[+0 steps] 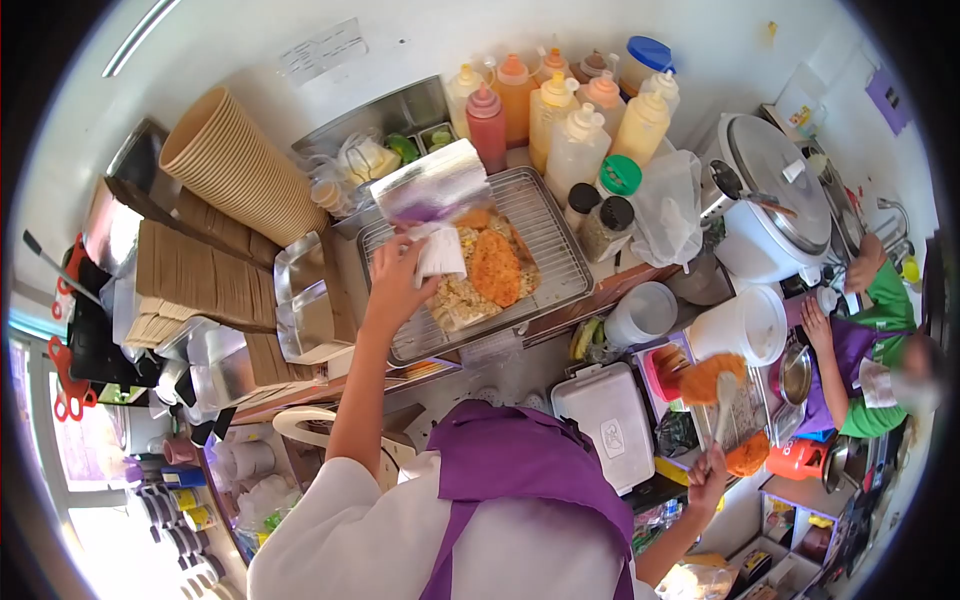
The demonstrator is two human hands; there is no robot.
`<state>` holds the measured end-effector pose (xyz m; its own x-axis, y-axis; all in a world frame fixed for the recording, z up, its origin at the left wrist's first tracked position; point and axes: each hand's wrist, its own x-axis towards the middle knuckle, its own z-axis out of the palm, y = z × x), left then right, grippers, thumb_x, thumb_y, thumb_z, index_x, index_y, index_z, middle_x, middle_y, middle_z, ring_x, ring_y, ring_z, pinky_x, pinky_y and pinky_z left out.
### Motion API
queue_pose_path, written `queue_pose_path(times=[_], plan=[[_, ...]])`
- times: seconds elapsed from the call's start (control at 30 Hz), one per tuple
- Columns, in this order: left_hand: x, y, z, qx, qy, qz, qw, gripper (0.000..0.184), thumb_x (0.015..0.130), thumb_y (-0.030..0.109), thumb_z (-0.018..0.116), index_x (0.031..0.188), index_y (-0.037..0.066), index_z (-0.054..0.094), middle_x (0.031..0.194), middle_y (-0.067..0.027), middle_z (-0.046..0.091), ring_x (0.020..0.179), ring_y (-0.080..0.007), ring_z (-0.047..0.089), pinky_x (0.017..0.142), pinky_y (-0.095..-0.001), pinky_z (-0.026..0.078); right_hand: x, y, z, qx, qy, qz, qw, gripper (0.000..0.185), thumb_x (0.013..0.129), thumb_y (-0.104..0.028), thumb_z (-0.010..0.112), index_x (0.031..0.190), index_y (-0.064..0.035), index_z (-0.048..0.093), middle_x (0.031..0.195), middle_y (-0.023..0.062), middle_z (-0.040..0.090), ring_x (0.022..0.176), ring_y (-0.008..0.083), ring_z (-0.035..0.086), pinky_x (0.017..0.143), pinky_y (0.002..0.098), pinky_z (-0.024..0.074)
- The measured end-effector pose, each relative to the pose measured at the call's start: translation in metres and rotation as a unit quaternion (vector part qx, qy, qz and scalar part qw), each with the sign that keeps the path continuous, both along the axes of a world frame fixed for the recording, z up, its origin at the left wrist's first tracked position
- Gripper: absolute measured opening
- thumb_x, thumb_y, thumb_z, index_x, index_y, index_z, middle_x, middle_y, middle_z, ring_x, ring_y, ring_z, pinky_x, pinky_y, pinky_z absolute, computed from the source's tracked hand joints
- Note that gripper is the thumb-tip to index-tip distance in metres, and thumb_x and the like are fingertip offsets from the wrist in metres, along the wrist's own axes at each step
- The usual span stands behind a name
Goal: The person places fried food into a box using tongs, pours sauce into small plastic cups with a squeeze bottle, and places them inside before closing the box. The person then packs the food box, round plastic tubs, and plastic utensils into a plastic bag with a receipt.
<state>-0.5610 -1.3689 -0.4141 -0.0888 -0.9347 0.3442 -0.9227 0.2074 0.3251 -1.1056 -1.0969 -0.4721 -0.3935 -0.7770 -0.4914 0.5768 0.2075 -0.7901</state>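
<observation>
My left hand (394,270) is closed on a white paper slip (441,254), over a foil-lined container. Inside the container lie fried rice (456,309) and a breaded cutlet (494,268); its foil flap (430,184) stands up at the back. It rests on a wire rack in a metal tray (572,292). Out to the right, my right hand (708,482) grips tongs (724,415), with another breaded cutlet (708,379) at their tips. Below the tongs, a further breaded piece (748,455) sits by a second rack (738,418).
Sauce bottles (556,110) crowd the counter's back. Stacked paper bowls (245,165) and folded brown boxes (200,275) stand at left. A large white cooker (765,190) is at right. A co-worker in a purple apron (835,370) stands far right. A lidded bin (606,425) sits below.
</observation>
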Motion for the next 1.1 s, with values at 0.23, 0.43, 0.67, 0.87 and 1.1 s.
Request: queue_pose_path(times=[0.23, 0.43, 0.67, 0.87, 1.1], plan=[[0.036, 0.002, 0.013, -0.166, 0.308, 0.086, 0.933, 0.027, 0.081, 0.001, 0.06, 0.107, 0.0, 0.056, 0.092, -0.0106, 0.057, 0.08, -0.021, 0.056, 0.073, -0.0341, 0.045, 0.163, -0.18, 0.056, 0.001, 0.011, 0.361, 0.933, 0.03, 0.09, -0.021, 0.059, 0.11, 0.0017, 0.06, 0.061, -0.004, 0.042, 0.044, 0.0026, 0.029, 0.041, 0.019, 0.0201], [0.059, 0.077, 0.01, -0.049, 0.323, 0.193, 0.925, 0.013, 0.077, -0.004, 0.052, 0.087, -0.001, 0.045, 0.099, -0.0135, 0.058, 0.085, -0.0193, 0.056, 0.074, -0.0278, 0.045, 0.258, -0.295, 0.065, -0.017, 0.214, 0.56, 0.8, 0.025, 0.085, -0.026, 0.065, 0.083, -0.0018, 0.063, 0.053, -0.0047, 0.041, 0.046, 0.0043, 0.037, 0.042, 0.0217, 0.0237], [0.054, 0.132, -0.044, 0.05, 0.707, 0.07, 0.702, 0.016, 0.085, 0.006, 0.044, 0.1, 0.009, 0.04, 0.109, -0.018, 0.056, 0.09, -0.0214, 0.055, 0.085, -0.0332, 0.046, 0.262, -0.325, 0.077, -0.06, 0.447, 0.593, 0.667, 0.035, 0.078, -0.03, 0.069, 0.081, 0.0045, 0.064, 0.061, 0.0121, 0.059, 0.059, 0.022, 0.057, 0.057, 0.037, 0.0428], [0.015, 0.127, -0.034, 0.189, 0.731, -0.016, 0.656, 0.015, 0.091, 0.011, 0.042, 0.106, 0.011, 0.039, 0.118, -0.0194, 0.053, 0.105, -0.0241, 0.054, 0.09, -0.0374, 0.045, 0.158, -0.236, 0.122, -0.07, 0.508, 0.411, 0.754, 0.043, 0.082, -0.036, 0.065, 0.104, 0.0019, 0.063, 0.083, 0.015, 0.066, 0.074, 0.026, 0.063, 0.07, 0.0389, 0.0458], [-0.015, 0.195, -0.204, 0.387, 0.463, -0.101, 0.79, 0.034, 0.089, 0.005, 0.043, 0.123, 0.004, 0.048, 0.125, -0.0133, 0.051, 0.122, -0.0256, 0.046, 0.106, -0.0334, 0.032, -0.029, -0.036, 0.049, 0.254, 0.298, 0.143, 0.909, 0.039, 0.086, -0.035, 0.066, 0.106, -0.0019, 0.06, 0.065, -0.0015, 0.049, 0.051, 0.006, 0.045, 0.045, 0.0227, 0.0332]])
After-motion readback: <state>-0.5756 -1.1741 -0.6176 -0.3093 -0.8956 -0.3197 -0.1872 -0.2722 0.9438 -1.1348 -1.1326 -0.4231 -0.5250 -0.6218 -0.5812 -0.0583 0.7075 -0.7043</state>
